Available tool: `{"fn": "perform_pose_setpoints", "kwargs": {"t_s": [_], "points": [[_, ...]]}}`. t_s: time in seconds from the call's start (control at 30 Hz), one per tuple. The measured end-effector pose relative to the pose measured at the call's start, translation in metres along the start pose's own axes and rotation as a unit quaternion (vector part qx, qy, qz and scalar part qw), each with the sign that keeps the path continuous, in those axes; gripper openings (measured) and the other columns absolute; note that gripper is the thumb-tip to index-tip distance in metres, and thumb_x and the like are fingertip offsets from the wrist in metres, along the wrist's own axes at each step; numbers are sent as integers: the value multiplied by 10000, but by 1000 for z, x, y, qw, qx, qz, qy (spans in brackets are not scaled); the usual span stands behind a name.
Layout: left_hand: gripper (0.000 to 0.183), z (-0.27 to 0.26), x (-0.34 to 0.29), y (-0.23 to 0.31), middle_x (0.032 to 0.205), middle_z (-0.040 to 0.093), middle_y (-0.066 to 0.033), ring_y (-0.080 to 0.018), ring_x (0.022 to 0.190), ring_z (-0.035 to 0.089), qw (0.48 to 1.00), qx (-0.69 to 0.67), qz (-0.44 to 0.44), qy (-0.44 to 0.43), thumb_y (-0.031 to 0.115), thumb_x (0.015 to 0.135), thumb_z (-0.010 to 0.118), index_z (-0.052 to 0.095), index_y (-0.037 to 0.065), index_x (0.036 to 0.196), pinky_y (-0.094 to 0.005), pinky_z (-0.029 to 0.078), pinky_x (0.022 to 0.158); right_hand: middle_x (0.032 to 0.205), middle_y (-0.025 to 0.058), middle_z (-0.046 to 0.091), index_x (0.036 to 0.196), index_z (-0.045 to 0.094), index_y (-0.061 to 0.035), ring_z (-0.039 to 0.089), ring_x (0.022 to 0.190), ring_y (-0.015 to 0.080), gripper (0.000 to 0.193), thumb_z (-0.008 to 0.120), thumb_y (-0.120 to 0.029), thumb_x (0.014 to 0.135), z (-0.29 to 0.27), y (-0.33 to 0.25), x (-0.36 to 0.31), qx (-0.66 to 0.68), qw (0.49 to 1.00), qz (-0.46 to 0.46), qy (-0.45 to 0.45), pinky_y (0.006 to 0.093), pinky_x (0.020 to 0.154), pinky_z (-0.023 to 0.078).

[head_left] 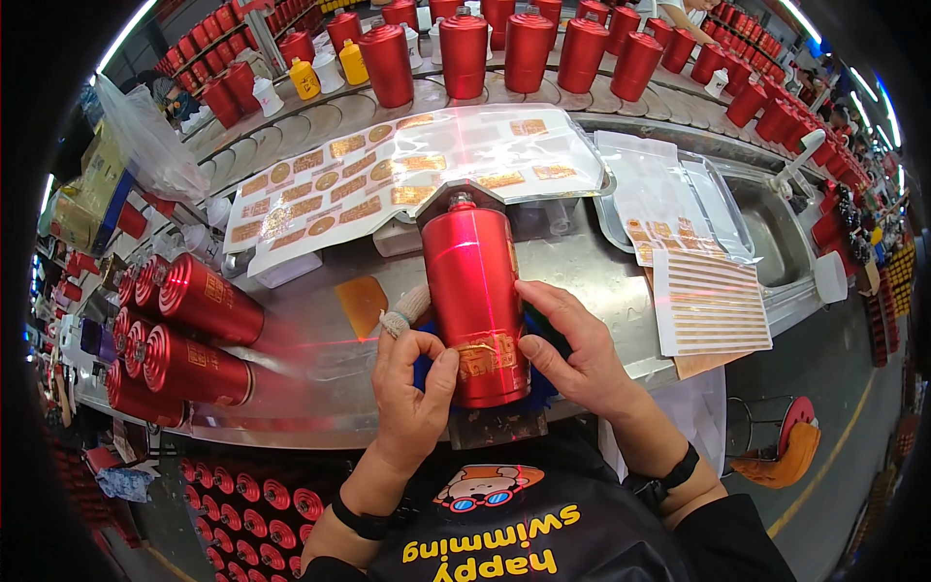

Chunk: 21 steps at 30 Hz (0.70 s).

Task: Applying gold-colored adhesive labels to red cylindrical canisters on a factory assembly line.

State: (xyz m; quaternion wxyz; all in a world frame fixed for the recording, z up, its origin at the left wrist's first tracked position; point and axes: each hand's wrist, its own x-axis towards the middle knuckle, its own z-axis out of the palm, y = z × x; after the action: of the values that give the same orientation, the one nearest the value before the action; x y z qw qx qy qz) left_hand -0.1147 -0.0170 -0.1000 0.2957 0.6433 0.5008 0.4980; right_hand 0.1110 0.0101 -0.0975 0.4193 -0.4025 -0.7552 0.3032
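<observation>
A glossy red bottle (467, 281) lies in front of me, its neck pointing away and set in a notched dark holder (427, 202). Red laser lines cross its body, and a gold decal (477, 359) sits near its base. My left hand (412, 388) is at the bottle's lower left side, thumb and fingers curled in, with a knitted cover (407, 308) on one finger lying along the bottle. From the right, my right hand (577, 349) presses its thumb beside the decal, the other fingers along the bottle's side. The undersides of both hands are hidden.
Sheets of gold decals (330, 179) lie beyond the bottle, and a striped gold sheet (713, 306) is at the right. Several red bottles (208, 296) lie stacked at left. More stand on a conveyor (281, 136) behind. A sink (766, 223) is at right.
</observation>
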Motion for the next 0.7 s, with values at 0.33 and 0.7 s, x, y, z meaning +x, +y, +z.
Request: {"fn": "perform_pose_setpoints", "kwargs": {"t_s": [0.33,0.7], "points": [[148,0,-1,0,1320,581,-289,-374,1145,581,1000,6,-5,3,122,928,647,582,21,842,-419,432,992,1386,217,561,1444,520,-42,543,1281,350,527,676,-186,961,0,1,0,1,1000,-3,0,407,1077,440],[167,1,-1,0,1225,605,-261,-356,1092,591,1000,1,-9,6,140,933,656,585,21,841,-409,444,959,1386,217,562,1443,520,-40,542,1283,348,527,677,-185,961,0,1,0,2,1000,-1,1,407,1079,439]]}}
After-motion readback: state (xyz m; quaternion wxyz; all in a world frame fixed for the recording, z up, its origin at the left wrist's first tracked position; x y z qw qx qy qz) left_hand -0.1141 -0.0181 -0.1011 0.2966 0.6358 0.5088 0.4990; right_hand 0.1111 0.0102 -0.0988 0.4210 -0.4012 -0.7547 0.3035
